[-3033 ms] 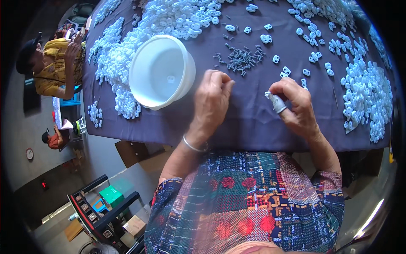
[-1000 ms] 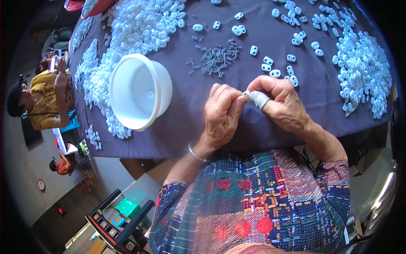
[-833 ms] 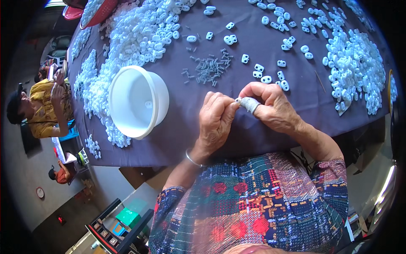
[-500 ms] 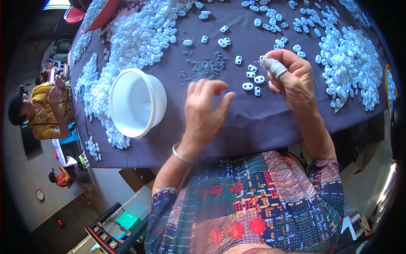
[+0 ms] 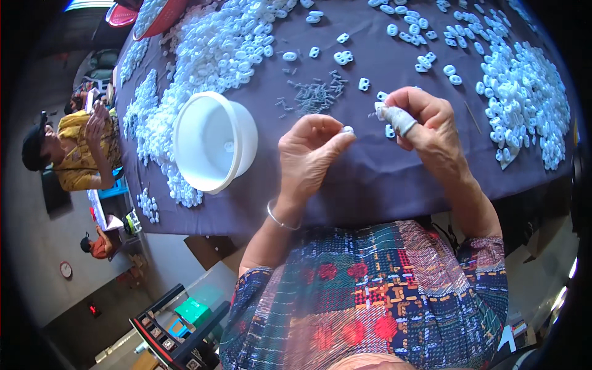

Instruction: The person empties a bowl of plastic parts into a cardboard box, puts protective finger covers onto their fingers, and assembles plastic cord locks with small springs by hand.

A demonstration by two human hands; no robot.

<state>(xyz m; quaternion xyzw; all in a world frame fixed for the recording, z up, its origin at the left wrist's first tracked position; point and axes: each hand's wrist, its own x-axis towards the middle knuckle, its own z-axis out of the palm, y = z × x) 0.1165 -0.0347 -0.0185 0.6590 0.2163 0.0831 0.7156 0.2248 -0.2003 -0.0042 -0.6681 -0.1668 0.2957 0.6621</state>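
My left hand (image 5: 308, 154), a bracelet on its wrist, pinches a small white oval plastic piece (image 5: 347, 130) between thumb and forefinger. Across from it, my right hand (image 5: 431, 126) is closed on a white cord lock part (image 5: 378, 111) from which a small metal spring (image 5: 371, 115) sticks out to the left. White wrapping (image 5: 401, 120) covers one of its digits. A few two-hole cord lock parts (image 5: 390, 131) lie on the cloth by the right hand, some partly hidden behind it. Just beyond the left hand is a loose heap of small metal springs (image 5: 317, 97).
A white plastic tub (image 5: 246, 139) stands left of my hands, with a piece inside. Large heaps of white parts lie at the left (image 5: 209, 55) and right (image 5: 524, 98). A thin metal rod (image 5: 473, 117) is near the right heap. A person (image 5: 74, 148) sits off to the left.
My left hand, empty with fingers apart before, now pinches a white oval piece. The right hand has come slightly left over the cloth, still holding the part with its spring. The view has shifted a little.
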